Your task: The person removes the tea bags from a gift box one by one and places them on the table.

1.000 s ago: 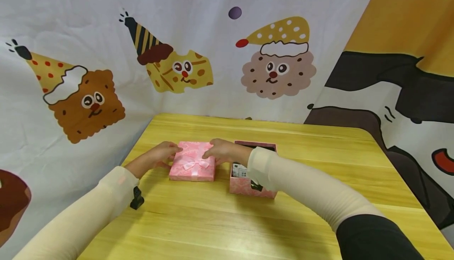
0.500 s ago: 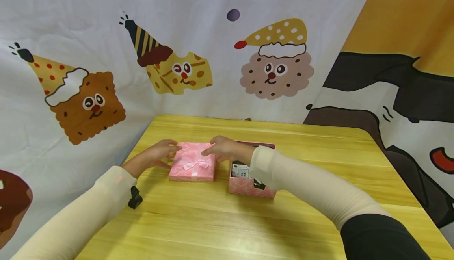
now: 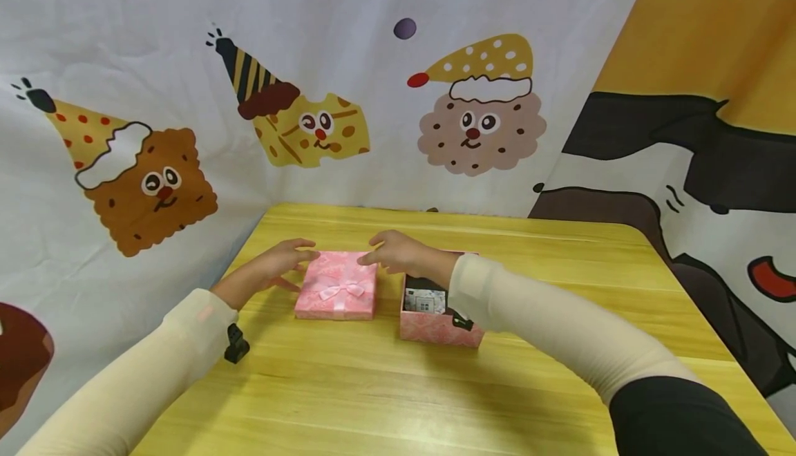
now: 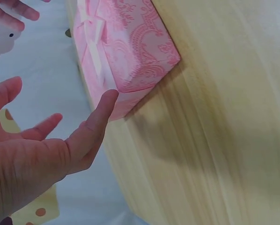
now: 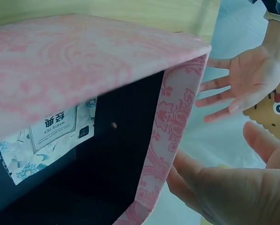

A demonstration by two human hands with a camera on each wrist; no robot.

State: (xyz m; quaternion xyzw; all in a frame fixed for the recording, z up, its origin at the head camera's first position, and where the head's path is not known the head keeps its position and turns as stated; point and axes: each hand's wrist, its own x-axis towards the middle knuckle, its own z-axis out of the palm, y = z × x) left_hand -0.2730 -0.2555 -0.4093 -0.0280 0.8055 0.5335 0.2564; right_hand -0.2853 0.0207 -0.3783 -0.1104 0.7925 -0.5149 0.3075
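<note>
Wood tbl (image 3: 348, 387), both hands (image 3: 270, 269) (image 3: 401, 253) nr pink lid (image 3: 340, 289), fingers loose & well apart

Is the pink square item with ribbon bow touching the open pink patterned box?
Apart. In the head view, a strip of yellow wooden table separates the bow-topped item from the open box.

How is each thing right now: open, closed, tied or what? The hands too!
Pink patterned rectangular box: open, upright.
Flat pink patterned square lid: off the box, lying flat.
Pale pink ribbon bow: tied.
White-and-blue printed tea packet: inside the box; can't tell if sealed.
Bare left hand: spread, holding nothing.
Bare right hand: holding nothing, near the lid.
</note>
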